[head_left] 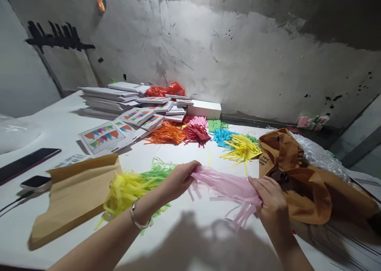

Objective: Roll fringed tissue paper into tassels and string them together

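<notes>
A pink tissue-paper tassel [224, 183] is stretched sideways above the white table. My left hand [186, 177] is closed on its left end, and a silver bangle circles that wrist. At the other end, my right hand [269, 195] pinches the pink strips, with some fringe hanging below. Just left of my left hand lie a yellow tassel [126, 191] and a green tassel [162, 169], partly behind my forearm. Farther back sit orange [168, 134], dark red [197, 133], blue [222, 136] and yellow fringed bundles [242, 148].
Printed cards [110, 136] and stacked white packets [110, 98] stand at the back left. A brown paper envelope [80, 199], a phone [26, 163] and a small cabled device [35, 182] lie left. On the right are a brown bag [309, 191] and clear plastic [321, 151].
</notes>
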A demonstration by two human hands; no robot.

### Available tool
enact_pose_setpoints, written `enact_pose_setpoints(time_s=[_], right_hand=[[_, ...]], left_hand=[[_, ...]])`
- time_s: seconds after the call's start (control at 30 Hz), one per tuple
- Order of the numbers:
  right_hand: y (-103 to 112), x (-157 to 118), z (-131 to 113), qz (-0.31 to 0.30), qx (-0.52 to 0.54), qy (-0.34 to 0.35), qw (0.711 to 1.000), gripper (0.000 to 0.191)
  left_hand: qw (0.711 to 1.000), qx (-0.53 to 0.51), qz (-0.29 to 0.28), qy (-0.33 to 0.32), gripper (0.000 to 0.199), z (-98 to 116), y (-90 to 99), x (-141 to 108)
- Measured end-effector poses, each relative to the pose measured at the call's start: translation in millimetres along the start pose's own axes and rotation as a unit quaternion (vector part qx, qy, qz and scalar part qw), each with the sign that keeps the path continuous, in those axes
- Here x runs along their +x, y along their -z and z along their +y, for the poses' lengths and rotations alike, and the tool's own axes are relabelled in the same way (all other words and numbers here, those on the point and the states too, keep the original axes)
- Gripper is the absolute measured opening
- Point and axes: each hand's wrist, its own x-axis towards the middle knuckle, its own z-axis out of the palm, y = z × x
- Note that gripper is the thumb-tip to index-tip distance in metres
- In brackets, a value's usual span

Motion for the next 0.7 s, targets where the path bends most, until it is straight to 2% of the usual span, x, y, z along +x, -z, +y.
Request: enact_pose_setpoints(time_s=[0.1,0.17,0.2,0.27,0.3,0.37,0.43,0.5,0.6,0.7], right_hand=[[3,-15,-7,-0.034,-0.026,0.065,0.997,0.057],[-6,-33,-19,-0.088,-0.036,0.12,0.988,0.06],[-13,-44,-26,-0.111,-0.033,0.137,0.984,0.06],[-30,-67,-41,-0.125,-0.013,0.141,0.982,0.055],[-38,-78,-49,-0.122,0.002,0.134,0.983,0.052],[-48,-93,-62,-0.128,0.03,0.108,0.985,0.046],[-49,-100,-71,-0.151,0.041,0.086,0.984,0.043],[-43,-99,-76,-0.169,0.031,0.064,0.983,0.043],[-28,-91,-75,-0.186,-0.007,0.095,0.978,0.044],[-17,-88,-72,-0.207,0.008,0.199,0.958,0.042]], left_hand=[[0.995,0.072,0.006,-0.068,0.043,1,21.1,-18],[0.982,0.163,-0.038,-0.09,0.05,-7,27.2,-42],[0.974,0.207,-0.067,-0.071,0.055,-11,27.3,-57],[0.959,0.257,-0.119,0.01,0.07,-15,21.8,-85],[0.954,0.261,-0.143,0.048,0.083,-12,16.3,-97],[0.954,0.217,-0.195,0.064,0.1,1,0.2,-114],[0.959,0.134,-0.248,0.012,0.096,23,-22.2,-119],[0.959,0.078,-0.272,-0.028,0.086,43,-48.4,-121],[0.969,0.075,-0.234,-0.035,0.066,57,-83.1,-125],[0.982,0.057,-0.172,-0.055,0.056,53,-98.6,-132]])
